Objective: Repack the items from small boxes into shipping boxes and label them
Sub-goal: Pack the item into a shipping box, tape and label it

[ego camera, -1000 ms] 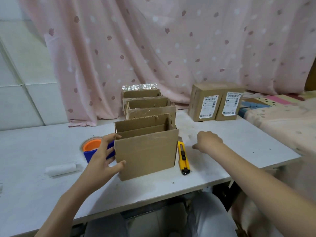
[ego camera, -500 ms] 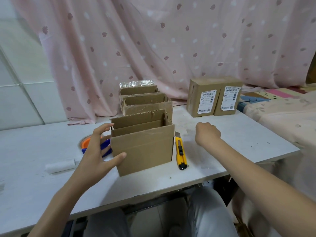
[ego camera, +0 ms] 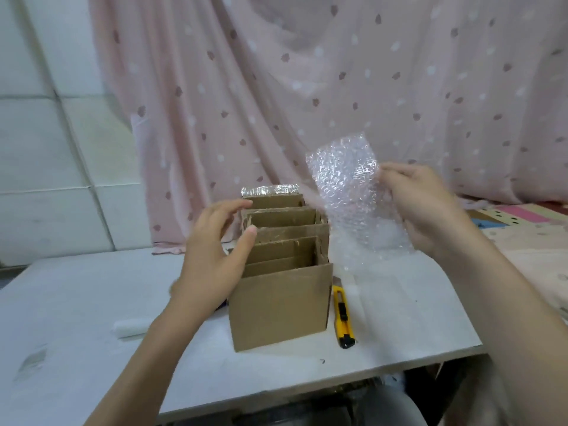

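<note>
The nearest open cardboard box (ego camera: 281,305) serves as the landmark: plain brown corrugated board, its top flaps standing upright, no print or label readable on its faces. It stands upright on the white table (ego camera: 76,318), its opening facing up. Directly behind it a row of similar open boxes (ego camera: 285,222) runs away toward the pink spotted curtain (ego camera: 307,87), and the farthest item in that row has a shiny, foil-like top edge (ego camera: 270,190).

Above and to the right of the box, the right hand (ego camera: 427,210) grasps a sheet of clear bubble wrap (ego camera: 353,198) along its right edge, fingers curled round it. The sheet hangs with its long axis roughly vertical, its top end tilted slightly left; its lower end reaches down near the table, just right of the box.

The left hand (ego camera: 215,253) is at the box's left side, fingers spread and relaxed, gripping nothing; whether the thumb touches the flap I cannot tell.

Just right of the box lies a yellow utility knife (ego camera: 343,318), lengthwise front to back, black end nearest the person. Left of the box lies a small white roll (ego camera: 130,329).
</note>
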Tool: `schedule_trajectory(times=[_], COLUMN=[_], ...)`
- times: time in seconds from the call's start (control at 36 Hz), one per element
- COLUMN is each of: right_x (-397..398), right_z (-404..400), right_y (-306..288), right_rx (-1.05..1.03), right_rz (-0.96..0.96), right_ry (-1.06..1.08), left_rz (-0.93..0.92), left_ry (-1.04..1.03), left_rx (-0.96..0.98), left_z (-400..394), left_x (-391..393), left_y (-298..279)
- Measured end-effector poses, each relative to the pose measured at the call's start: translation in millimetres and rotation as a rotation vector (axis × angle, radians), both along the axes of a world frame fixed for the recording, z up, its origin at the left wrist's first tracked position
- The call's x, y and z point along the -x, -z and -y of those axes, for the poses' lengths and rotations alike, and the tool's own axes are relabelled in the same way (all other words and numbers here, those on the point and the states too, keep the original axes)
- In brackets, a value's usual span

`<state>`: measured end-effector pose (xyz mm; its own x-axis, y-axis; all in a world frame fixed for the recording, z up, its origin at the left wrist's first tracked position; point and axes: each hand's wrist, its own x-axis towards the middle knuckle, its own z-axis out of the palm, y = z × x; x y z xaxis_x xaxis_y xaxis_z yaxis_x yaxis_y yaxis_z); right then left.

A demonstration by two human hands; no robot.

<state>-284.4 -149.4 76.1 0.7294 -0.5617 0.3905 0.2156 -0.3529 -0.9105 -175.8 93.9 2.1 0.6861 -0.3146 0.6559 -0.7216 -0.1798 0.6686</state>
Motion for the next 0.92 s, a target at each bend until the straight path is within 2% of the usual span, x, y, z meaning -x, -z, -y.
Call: schedule_trajectory(times=[0.08,0.17,0.22,0.39,0.53,0.64,0.81,0.92], right_x=[-1.2,-6.2,-9.1,-13.1,-14.2,-10.5,-8.7,-10.1], right_z=[-12.3,-27.0,-35.8,-51.3,-51.6,-42.6,-40.6,-38.9], right_y=[6.3,20.2,26.1,35.2,37.7,38.0,39.0,38.1], right_rx=[-0.141,-0.142,-0.133,-0.093,-0.031,0.027,-0.037,-0.113], right_rz=[0.009,-0.014,-0.022,-0.03,-0.103,-0.222,-0.241,-0.25], right_ry=[-0.175,-0.291,-0.318,-0.293,-0.334,-0.36,-0.377,-0.462], left_rz=[-0.245,-0.532,-0.619,-0.72,-0.71,-0.67,-0.645,-0.707], left_ry=[0.127,0.334,0.413,0.407,0.261,0.221,0.234,0.256], left_rx=[0.129,0.213,0.205,0.243,0.258,0.244,0.138,0.159], left_z=[15.8,28.4,32.2,30.9,24.4,15.7,4.7,-2.2], left_x=[15.4,28.7,32.8,26.5,19.9,13.4,9.1,9.4], left_y=[-22.8,-34.2,-34.9,-24.0,-18.0,-18.4,-22.1,-26.2])
